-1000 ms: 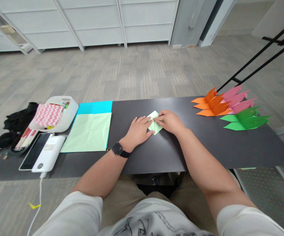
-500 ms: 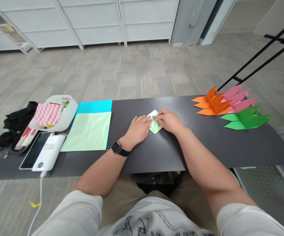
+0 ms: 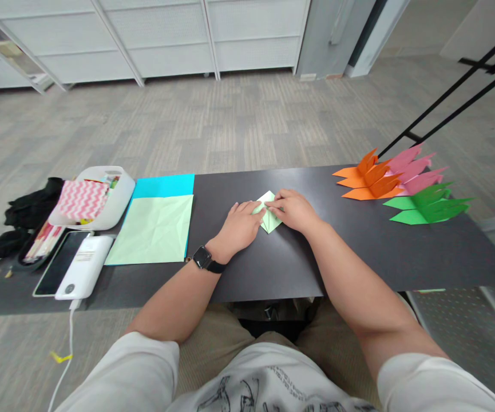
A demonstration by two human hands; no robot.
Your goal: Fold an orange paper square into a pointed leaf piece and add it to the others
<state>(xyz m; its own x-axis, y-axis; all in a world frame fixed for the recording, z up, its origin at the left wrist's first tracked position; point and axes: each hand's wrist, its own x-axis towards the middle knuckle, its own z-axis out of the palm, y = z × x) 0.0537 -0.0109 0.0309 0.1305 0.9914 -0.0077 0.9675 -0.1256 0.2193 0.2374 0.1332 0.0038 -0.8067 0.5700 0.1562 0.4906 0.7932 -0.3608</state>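
A small diamond of folded light green paper (image 3: 272, 222) lies flat on the dark table between my hands. Over its left side my left hand (image 3: 239, 225) rests with fingers stretched out, their tips touching the paper. My right hand (image 3: 294, 210) is at its upper right, fingers curled together in a pinch at a fold near the middle. The fingers cover part of the paper's centre. To the left lies a larger light green sheet (image 3: 153, 230), lightly creased, on top of a blue sheet (image 3: 165, 185).
At the right stand folded paper pieces in orange (image 3: 369, 178), pink (image 3: 414, 170) and green (image 3: 430, 206). On the left are a white basket (image 3: 121, 197), a phone (image 3: 60, 260), a white power bank (image 3: 84, 268) with its cable, and black cloth (image 3: 35, 203).
Both hands stay almost where they were on the folded paper. The whole view shifts very slightly; nothing else visibly moves.
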